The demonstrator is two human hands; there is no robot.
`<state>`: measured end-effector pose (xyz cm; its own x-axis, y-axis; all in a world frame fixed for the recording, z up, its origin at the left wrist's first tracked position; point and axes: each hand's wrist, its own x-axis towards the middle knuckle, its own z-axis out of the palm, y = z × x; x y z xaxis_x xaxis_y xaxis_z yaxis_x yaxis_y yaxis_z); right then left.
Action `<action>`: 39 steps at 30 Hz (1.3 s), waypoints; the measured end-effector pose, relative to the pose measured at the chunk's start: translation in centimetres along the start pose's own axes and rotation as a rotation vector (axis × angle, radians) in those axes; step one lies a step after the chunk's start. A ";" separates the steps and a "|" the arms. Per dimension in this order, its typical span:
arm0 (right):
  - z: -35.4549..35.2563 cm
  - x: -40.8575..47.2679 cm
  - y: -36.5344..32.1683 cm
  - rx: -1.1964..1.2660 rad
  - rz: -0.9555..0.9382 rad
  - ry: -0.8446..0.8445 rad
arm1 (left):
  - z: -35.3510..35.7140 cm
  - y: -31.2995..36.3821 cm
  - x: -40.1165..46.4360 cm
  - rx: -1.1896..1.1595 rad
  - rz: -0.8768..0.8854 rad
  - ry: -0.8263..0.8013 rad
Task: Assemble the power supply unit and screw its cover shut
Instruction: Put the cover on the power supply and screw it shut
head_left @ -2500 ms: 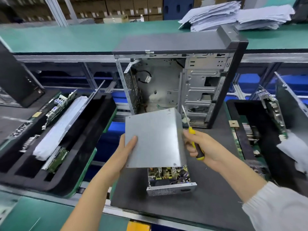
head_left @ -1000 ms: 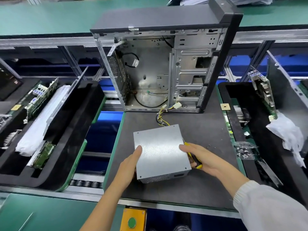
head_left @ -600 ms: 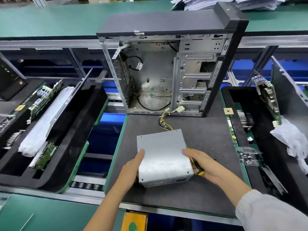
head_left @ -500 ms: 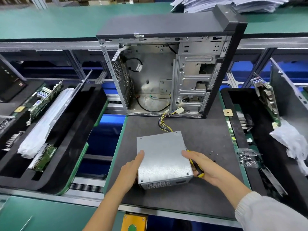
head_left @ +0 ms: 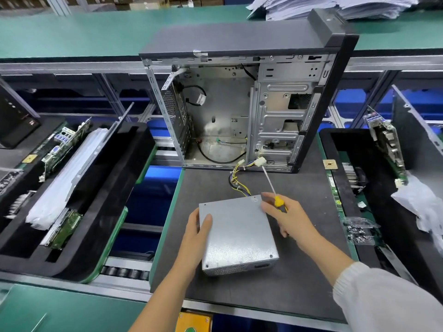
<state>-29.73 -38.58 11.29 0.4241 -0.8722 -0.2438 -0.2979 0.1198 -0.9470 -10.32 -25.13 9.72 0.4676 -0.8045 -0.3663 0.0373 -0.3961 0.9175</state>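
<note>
The grey metal power supply unit lies flat on the dark mat with its cover on top and its vent grille facing me. Yellow and black cables run from its far end toward the case. My left hand holds the unit's left side, thumb resting on the cover. My right hand grips a yellow-handled screwdriver, its shaft pointing up and away; the fingertips touch the cover's far right corner.
An open computer case stands upright behind the unit. Black foam trays with circuit boards sit left and right. A bag of screws lies at the mat's right edge. Paper stacks rest on the far green bench.
The cover came down onto the unit, which now lies closed on the mat. My right hand lifted from the right side to the far right corner, raising the screwdriver shaft into view.
</note>
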 end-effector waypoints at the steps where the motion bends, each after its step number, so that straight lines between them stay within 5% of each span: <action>1: 0.5 -0.1 0.2 0.014 0.003 -0.025 | 0.2 -0.3 0.0 -0.022 0.003 0.007; 24: 0.9 1.1 1.8 0.107 0.029 -0.162 | -1.2 -1.7 0.8 -0.107 0.105 -0.164; 26: 0.7 1.2 1.8 0.083 0.010 -0.160 | -2.4 -0.8 0.5 0.089 0.177 -0.243; 31: 0.4 1.5 1.4 0.032 -0.007 -0.166 | -0.9 2.5 0.2 1.237 0.729 -0.274; 39: 0.1 1.0 1.5 -0.003 -0.028 -0.181 | 4.2 4.2 1.1 1.457 0.620 -0.384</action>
<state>-29.64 -39.27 9.62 0.5794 -0.7752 -0.2518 -0.2869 0.0952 -0.9532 -13.36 -29.56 12.53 -0.1520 -0.9595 -0.2371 -0.9864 0.1322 0.0976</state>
